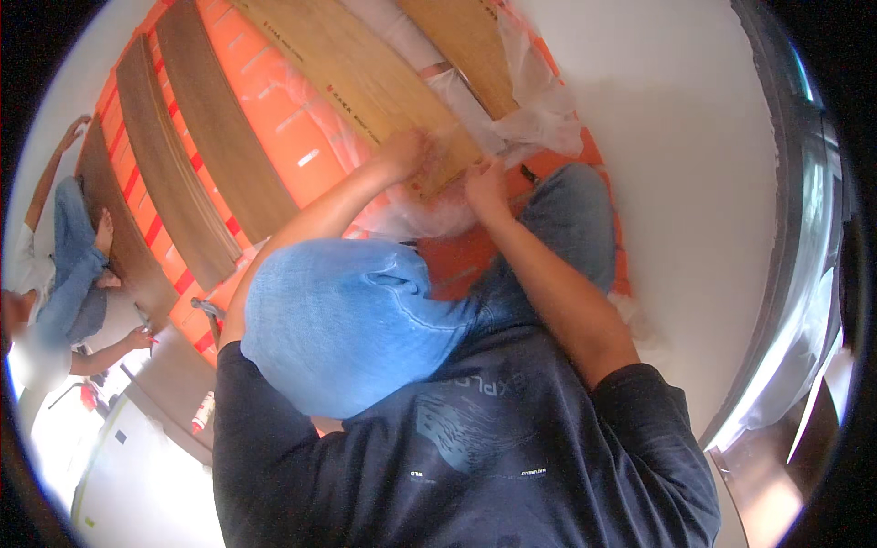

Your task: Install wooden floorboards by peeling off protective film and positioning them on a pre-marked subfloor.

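A long brown wooden floor plank slants away from me, its near end by my crossed legs. My left hand is over the plank's left side near that end, its fingers smeared by motion. At the right corner of the same end, my right hand is closed, its fingers pinching the plank's edge. Crumpled clear plastic film lies around and below the plank's end. More film covers part of a second wooden plank at the far right.
Orange-red sheeting covers the floor, with several brown planks lying on it at left. A hammer-like tool and a white-and-red tube lie at lower left. Another person sits at far left. A pale wall-like surface rises at right.
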A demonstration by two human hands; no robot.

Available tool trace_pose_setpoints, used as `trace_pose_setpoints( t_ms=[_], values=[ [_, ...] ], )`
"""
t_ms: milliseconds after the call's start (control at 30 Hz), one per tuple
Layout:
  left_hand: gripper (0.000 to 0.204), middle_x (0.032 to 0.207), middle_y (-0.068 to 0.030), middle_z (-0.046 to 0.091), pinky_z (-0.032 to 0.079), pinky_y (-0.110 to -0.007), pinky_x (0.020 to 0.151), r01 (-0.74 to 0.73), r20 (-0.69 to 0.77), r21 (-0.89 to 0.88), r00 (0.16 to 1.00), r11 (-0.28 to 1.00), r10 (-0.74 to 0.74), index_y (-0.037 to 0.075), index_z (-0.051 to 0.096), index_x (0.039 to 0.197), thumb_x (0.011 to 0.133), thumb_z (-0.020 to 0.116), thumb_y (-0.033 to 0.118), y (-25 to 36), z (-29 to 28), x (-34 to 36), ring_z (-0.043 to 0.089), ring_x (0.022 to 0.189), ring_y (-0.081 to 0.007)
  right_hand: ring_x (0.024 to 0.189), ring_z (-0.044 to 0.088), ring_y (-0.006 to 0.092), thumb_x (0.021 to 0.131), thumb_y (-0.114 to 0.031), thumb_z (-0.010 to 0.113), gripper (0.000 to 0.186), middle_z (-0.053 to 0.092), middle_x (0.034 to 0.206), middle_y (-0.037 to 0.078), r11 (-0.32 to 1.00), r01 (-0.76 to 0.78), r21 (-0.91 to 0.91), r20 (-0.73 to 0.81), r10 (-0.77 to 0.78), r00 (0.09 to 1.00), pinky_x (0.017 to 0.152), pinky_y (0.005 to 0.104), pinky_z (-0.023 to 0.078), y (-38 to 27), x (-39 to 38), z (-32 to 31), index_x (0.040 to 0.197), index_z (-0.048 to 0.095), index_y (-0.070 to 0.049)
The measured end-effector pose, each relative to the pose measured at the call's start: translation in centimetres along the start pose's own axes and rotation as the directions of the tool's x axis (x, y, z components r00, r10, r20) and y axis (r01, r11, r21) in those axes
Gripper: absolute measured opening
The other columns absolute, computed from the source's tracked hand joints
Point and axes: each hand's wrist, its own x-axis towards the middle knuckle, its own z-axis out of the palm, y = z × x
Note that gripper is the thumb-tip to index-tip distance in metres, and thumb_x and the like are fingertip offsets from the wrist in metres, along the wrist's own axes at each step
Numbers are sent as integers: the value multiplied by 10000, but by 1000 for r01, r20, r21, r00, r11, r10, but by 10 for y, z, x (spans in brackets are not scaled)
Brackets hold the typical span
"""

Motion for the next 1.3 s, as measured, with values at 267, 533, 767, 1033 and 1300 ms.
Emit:
trace_pose_setpoints(
  t_ms=[267,533,767,1033,1300],
  values=[
    [443,1103,-238,734,514,-501,909,-52,24,106,998,993,50,-12,700,1154,1083,464,357,-33,13,14,698,928,-338,1064,652,349,960,-363,608,359,703,1026,169,431,707,-560,575,-413,707,916,508,500,-13,21,4,1068,725,-41],
    [434,1077,-254,692,524,-510,869,-362,-67,26,929,932,363,67,676,1137,1067,429,417,-45,26,13,674,987,-430,1058,664,316,993,-309,525,333,711,1051,148,266,804,-532,784,-204,586,924,479,526,16,40,23,1089,715,-53],
    [356,1029,-213,707,543,-464,826,-289,52,-220,950,932,307,76,663,1105,1068,488,385,-52,25,-4,686,933,-398,1057,633,330,980,-224,500,274,686,1063,139,627,573,-528,612,-188,768,967,465,497,19,29,39,1086,689,-57],
    [386,759,-239,652,526,-462,682,-156,-47,-21,987,988,155,-2,646,992,1077,491,341,-42,-20,-39,684,733,-383,1026,645,336,916,-271,625,227,678,1046,161,345,791,-504,786,-197,586,896,466,519,-15,27,22,999,670,-65],
    [361,830,-260,641,485,-502,704,-188,-268,83,942,979,203,1,622,945,1061,504,322,-32,-60,-52,633,767,-440,1019,653,352,881,-376,705,323,695,1022,153,378,802,-462,802,-209,560,905,477,520,-17,33,15,993,691,-74]
  ],
)
